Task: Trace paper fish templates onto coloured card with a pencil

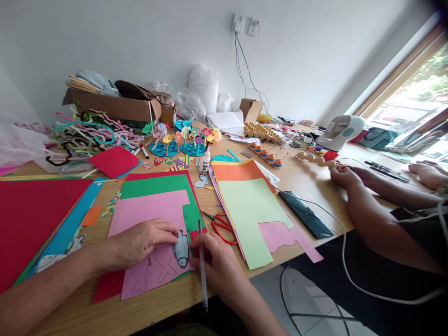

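Note:
My left hand (140, 240) lies flat on a pink paper sheet (150, 210), its fingertips touching a grey fish-shaped cutout (181, 250). Between the fingers of my right hand (222, 263) is a clear-barrelled pen (202, 266), held nearly upright beside the cutout's right edge. Fish outlines (163, 266) are drawn on the pink sheet near the left hand, partly covered by it. Under the pink sheet lie green paper (161, 185) and red paper (108, 284). Red-handled scissors (224, 227) rest just beyond my right hand.
Pale green paper (247, 210) lies right of the scissors, beside a dark pouch (308, 214). A glue bottle (205, 161) stands behind. Pipe cleaners (87, 133) are heaped back left. At right, another person's hands (346, 176) hold a strip of egg carton (315, 160). A white cable (345, 242) hangs there.

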`<state>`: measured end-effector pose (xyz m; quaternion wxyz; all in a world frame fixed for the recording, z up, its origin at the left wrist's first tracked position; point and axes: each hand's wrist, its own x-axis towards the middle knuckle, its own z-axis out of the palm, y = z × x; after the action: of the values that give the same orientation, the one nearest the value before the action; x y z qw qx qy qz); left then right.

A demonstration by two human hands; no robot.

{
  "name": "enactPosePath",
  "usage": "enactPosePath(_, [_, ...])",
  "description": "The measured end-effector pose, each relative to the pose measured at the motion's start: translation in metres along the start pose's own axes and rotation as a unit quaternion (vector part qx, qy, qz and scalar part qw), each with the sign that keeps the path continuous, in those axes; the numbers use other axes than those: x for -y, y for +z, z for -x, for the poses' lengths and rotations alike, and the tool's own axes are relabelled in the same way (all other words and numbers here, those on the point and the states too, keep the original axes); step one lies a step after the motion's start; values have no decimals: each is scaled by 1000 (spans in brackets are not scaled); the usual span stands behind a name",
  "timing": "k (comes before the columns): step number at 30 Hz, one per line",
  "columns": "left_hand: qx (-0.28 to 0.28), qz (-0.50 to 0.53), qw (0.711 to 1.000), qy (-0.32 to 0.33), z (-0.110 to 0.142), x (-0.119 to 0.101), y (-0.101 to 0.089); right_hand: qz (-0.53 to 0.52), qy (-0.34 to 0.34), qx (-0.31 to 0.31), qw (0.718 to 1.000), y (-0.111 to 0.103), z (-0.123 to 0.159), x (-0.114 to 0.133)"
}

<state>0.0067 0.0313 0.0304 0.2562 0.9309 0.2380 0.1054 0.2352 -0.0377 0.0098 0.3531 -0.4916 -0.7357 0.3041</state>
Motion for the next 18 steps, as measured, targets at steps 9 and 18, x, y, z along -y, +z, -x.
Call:
enactPosePath(9, [-32,12,998,-53,-3,1,5,-108,83,0,991,-1,-2,-4])
enactPosePath(18, [30,-7,976,-215,-37,-21,-1,-91,57,-13,994,-3,-1,0])
